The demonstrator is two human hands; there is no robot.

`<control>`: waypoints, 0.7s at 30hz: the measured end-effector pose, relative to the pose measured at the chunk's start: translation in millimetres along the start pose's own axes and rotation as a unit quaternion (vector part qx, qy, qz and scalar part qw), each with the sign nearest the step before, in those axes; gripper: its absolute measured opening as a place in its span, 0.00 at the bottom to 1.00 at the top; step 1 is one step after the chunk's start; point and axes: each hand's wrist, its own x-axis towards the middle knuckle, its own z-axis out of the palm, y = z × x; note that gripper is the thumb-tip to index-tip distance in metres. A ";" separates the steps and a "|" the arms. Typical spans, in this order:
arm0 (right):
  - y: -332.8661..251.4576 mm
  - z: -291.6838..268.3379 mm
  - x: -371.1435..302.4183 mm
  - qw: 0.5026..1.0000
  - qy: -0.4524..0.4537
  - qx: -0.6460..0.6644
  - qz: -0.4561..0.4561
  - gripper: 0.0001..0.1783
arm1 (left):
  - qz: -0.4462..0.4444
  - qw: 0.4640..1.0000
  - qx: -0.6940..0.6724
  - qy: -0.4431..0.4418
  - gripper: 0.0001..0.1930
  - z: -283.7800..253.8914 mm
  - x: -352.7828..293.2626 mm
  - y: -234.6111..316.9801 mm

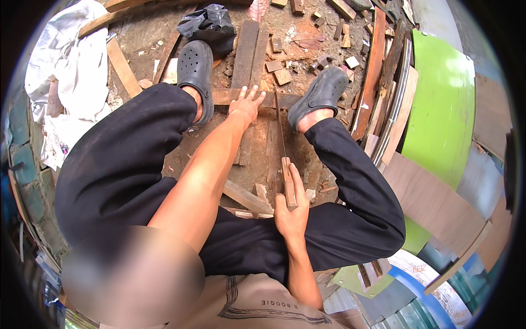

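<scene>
- Evidently for steadiness, the plank, just off centre toward 12 o'clock, is pressed by the left hand, palm down, fingers spread apart and clamped on nothing
- Toward 5 o'clock, the saw is clamped by the right hand, pointed to 12 and crossed over the plank, presumably to be kept in line with the forearm
- The plank is flanked by the left clog at 11 and the right clog at 1, perhaps as braces; whether it is touched cannot be told
</scene>
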 end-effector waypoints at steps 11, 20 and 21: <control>-4.0 0.6 -6.3 0.999 0.016 -0.030 0.035 0.40 | 0.040 0.999 0.006 0.018 0.53 -0.7 4.5 -2.7; -24.4 -29.2 -5.6 0.998 -0.013 -0.055 0.038 0.34 | 0.047 0.999 -0.001 0.009 0.55 0.9 5.7 -10.3; -23.6 -28.0 -8.5 0.997 -0.004 -0.034 0.064 0.33 | 0.047 0.999 0.008 0.008 0.55 1.6 5.7 -9.6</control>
